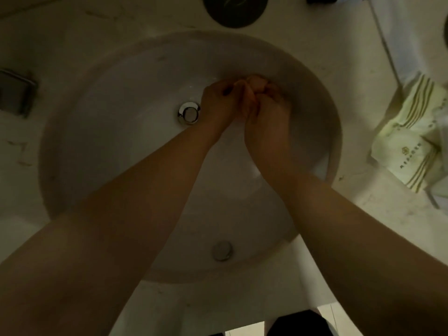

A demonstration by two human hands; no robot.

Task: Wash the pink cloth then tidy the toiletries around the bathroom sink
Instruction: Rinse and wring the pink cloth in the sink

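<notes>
Two hands meet over the far side of the sink [72, 141], both working one small bunched pink cloth [254, 84]. Left hand [218, 100] has fingers curled round the left end of the cloth; right hand [266, 110] has fingers clenched round the right end. Hands touch each other, the cloth squeezed between them. Looks like wringing or scrubbing; can't tell which, the frame is dim and slightly blurred.

Cloth sits above the bowl, just right of the chrome drain [189, 113] and beyond it. No running water is visible. Can't tell if the cloth is soapy.

Step in hand: washing the cloth, first half of the task. Tidying not started, judging by the counter. Pale green striped packets [407, 146] lie in a loose heap on the counter [339, 44] right of the sink, well apart from the hands. Dark round object [235, 10] sits behind the sink at top; dark rectangular item [17, 90] at the left edge, unclear what it is. Small round button [221, 251] shows on the near wall of the bowl.

Next move, as a guess: finish rubbing, squeeze the water out over the bowl, then set the cloth down somewhere it can dry. That calls for a firm twist with both hands staying over the sink so drips fall inside. After that, the heap of packets on the right needs straightening.
</notes>
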